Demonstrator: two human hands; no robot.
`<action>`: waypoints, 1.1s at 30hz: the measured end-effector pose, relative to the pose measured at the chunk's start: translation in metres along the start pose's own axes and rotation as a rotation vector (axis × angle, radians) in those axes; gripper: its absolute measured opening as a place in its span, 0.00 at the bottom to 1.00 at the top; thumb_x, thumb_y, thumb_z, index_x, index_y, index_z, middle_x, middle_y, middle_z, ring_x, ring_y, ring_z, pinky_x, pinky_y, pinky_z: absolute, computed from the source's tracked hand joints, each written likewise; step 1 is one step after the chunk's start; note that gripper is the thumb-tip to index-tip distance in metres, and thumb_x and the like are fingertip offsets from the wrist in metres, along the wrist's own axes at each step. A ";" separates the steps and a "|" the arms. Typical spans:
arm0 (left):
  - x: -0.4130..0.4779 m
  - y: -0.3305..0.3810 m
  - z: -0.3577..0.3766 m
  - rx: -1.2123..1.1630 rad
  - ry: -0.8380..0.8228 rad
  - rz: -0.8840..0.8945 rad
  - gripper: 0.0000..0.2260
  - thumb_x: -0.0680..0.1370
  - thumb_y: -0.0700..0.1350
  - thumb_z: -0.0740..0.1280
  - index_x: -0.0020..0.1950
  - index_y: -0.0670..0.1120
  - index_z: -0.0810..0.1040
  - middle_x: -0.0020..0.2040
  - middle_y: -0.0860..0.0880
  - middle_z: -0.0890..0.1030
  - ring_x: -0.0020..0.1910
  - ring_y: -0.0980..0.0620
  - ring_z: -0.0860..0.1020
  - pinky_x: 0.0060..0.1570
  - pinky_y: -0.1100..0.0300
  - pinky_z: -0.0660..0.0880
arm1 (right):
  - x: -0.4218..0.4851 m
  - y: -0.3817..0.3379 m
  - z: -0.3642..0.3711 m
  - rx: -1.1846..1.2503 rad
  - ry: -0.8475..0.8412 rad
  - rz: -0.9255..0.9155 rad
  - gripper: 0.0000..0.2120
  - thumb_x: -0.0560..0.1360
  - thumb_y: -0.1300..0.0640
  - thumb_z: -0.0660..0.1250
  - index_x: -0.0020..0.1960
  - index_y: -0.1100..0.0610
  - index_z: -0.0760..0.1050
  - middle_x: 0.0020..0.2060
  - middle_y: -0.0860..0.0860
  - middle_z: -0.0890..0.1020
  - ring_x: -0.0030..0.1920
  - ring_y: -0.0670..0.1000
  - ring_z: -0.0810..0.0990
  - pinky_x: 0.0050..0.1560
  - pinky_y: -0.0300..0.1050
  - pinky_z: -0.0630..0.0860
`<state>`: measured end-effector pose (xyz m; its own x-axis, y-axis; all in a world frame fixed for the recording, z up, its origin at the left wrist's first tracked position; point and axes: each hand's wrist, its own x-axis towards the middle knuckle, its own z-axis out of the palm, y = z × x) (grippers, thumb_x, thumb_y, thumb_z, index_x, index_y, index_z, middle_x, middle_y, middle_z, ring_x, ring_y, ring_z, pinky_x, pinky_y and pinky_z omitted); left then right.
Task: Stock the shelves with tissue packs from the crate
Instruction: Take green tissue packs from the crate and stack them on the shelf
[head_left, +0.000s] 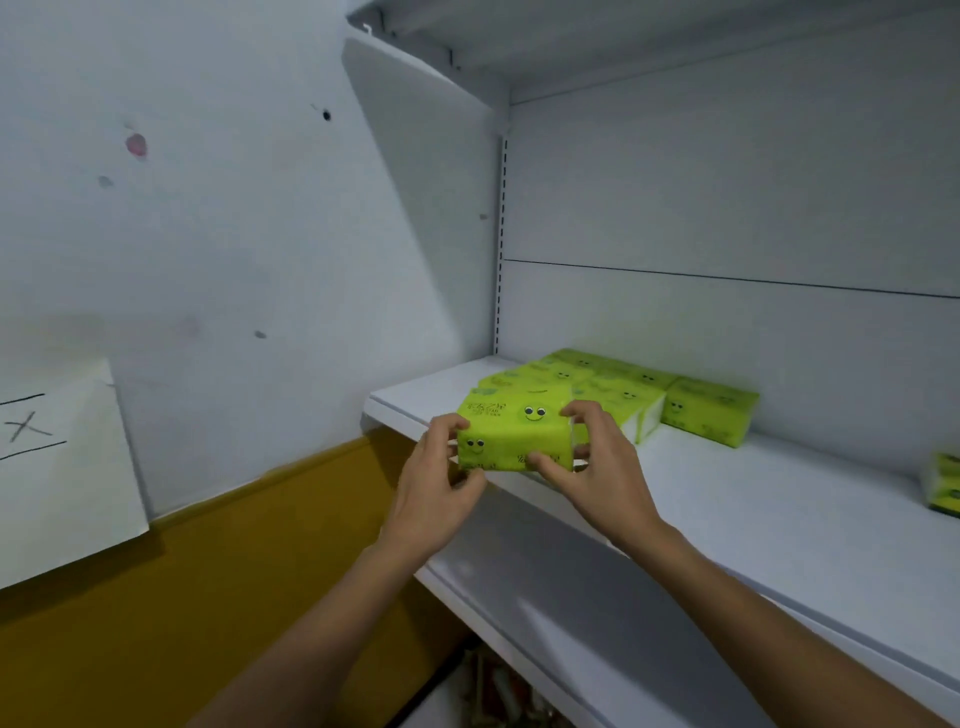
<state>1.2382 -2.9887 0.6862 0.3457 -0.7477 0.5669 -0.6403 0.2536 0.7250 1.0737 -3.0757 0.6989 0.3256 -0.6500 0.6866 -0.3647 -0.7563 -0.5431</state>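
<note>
Two hands grip one green pack (511, 434): my left hand (436, 467) pinches its left end with curled fingers, and my right hand (592, 457) clasps the right end likewise. It sits at the front left edge of the shelf (779, 509); whether it rests there, I cannot tell. Behind it more packs (613, 395) lie flat on the shelf, bunched together. A lone pack (945, 486) lies well apart at the right.

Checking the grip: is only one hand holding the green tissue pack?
No, the left hand and right hand each grip an end of the tissue pack.
</note>
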 end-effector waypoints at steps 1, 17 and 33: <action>0.004 0.003 0.010 -0.016 -0.010 0.016 0.22 0.71 0.36 0.67 0.58 0.55 0.66 0.58 0.49 0.74 0.54 0.52 0.77 0.50 0.68 0.73 | 0.001 0.006 -0.010 -0.028 0.015 0.009 0.25 0.67 0.52 0.76 0.59 0.54 0.70 0.52 0.45 0.71 0.45 0.52 0.77 0.47 0.47 0.74; 0.029 0.009 0.135 -0.034 -0.202 -0.068 0.19 0.73 0.35 0.68 0.63 0.43 0.70 0.56 0.48 0.76 0.49 0.53 0.76 0.44 0.66 0.68 | 0.000 0.128 -0.112 -0.229 0.157 0.435 0.23 0.69 0.57 0.73 0.58 0.60 0.66 0.56 0.56 0.69 0.54 0.59 0.73 0.51 0.46 0.66; 0.045 -0.006 0.157 0.220 -0.053 -0.099 0.17 0.72 0.47 0.69 0.60 0.51 0.71 0.52 0.60 0.75 0.45 0.59 0.75 0.45 0.62 0.65 | 0.037 0.172 -0.093 -0.426 0.039 0.564 0.23 0.72 0.48 0.68 0.59 0.57 0.64 0.58 0.56 0.73 0.58 0.60 0.74 0.53 0.53 0.69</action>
<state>1.1495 -3.1202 0.6458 0.3819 -0.7948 0.4716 -0.7407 0.0419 0.6705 0.9420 -3.2233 0.6755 -0.0418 -0.9250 0.3777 -0.7805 -0.2058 -0.5903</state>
